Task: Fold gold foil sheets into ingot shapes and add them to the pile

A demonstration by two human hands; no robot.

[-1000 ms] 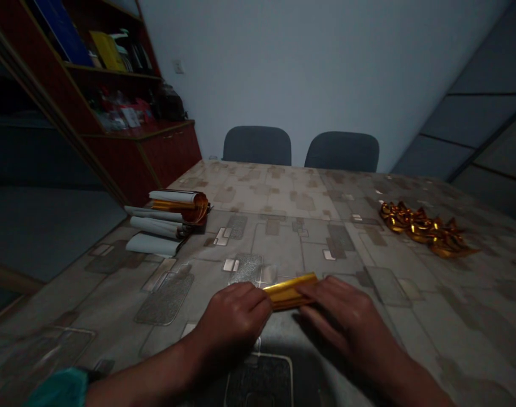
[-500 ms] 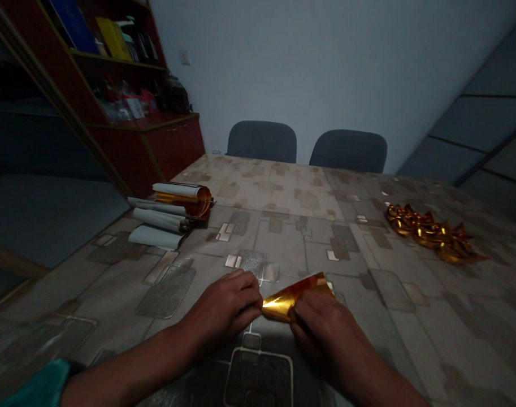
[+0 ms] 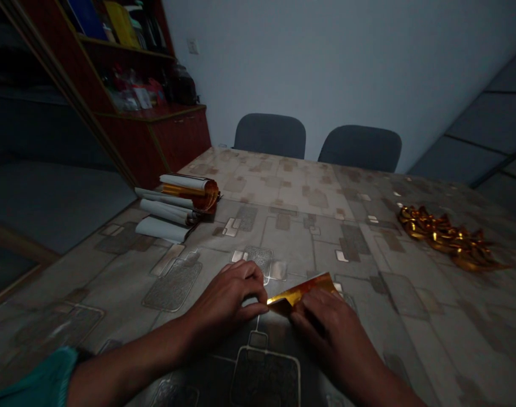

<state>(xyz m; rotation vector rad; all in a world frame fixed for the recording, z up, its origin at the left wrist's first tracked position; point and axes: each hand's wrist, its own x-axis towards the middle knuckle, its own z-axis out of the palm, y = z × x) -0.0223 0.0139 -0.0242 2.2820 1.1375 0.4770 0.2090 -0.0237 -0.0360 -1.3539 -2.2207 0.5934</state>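
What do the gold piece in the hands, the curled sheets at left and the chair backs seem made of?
Gold piece: probably foil-faced paper, glossy, with bright highlights and a fold.
Curled sheets: likely similar paper, matte pale outside, shiny gold inside one curl.
Chair backs: dull dark grey; fabric or plastic, too dim to tell.

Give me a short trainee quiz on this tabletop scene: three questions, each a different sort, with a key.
1. True or false: the person's bare right hand touches the shiny gold foil paper.

2. Multiple choice: where does the cluster of glossy gold folded pieces lie, relative to the curled grey-and-gold paper sheets?
A) On top of them
B) Across the beige-grey patterned table, on the picture's right side
C) Tucked inside them

3. Count: how many rounded grey chair backs show beyond the table?

Key: 1. True. 2. B. 3. Two.
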